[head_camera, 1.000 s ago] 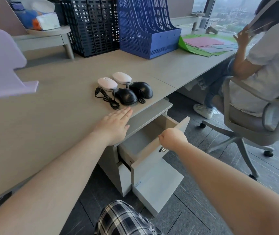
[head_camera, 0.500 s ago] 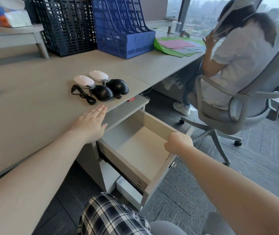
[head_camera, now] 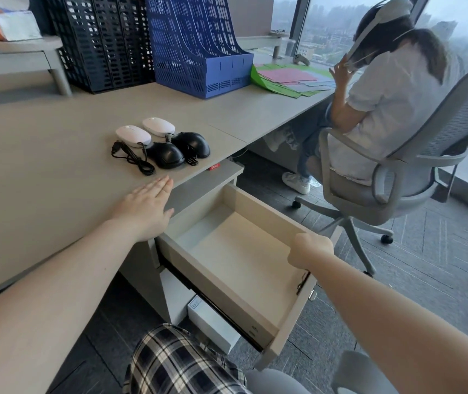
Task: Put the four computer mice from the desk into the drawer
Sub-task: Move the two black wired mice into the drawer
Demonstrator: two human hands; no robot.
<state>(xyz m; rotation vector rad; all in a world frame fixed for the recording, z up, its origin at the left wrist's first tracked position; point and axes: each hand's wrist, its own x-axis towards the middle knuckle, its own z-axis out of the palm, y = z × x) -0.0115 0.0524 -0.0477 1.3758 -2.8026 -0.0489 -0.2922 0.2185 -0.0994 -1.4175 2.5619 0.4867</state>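
Two white mice (head_camera: 133, 135) (head_camera: 158, 126) and two black mice (head_camera: 166, 155) (head_camera: 191, 143) lie grouped near the desk's (head_camera: 42, 155) front edge, a black cable (head_camera: 130, 157) coiled beside them. Below the desk the top drawer (head_camera: 227, 288) stands pulled far out, and nothing lies inside it. My left hand (head_camera: 144, 209) rests flat on the desk edge, fingers together, a little short of the mice. My right hand (head_camera: 309, 248) is closed over the drawer's front edge.
Black (head_camera: 99, 41) and blue (head_camera: 195, 44) file racks stand at the back of the desk, coloured paper sheets (head_camera: 289, 78) to their right. A person sits in a grey swivel chair (head_camera: 392, 177) just right of the drawer. A white box (head_camera: 212, 322) lies under the drawer.
My right hand has pulled the drawer from slightly open to far out. My left hand has stayed flat on the desk edge. The view has shifted right.
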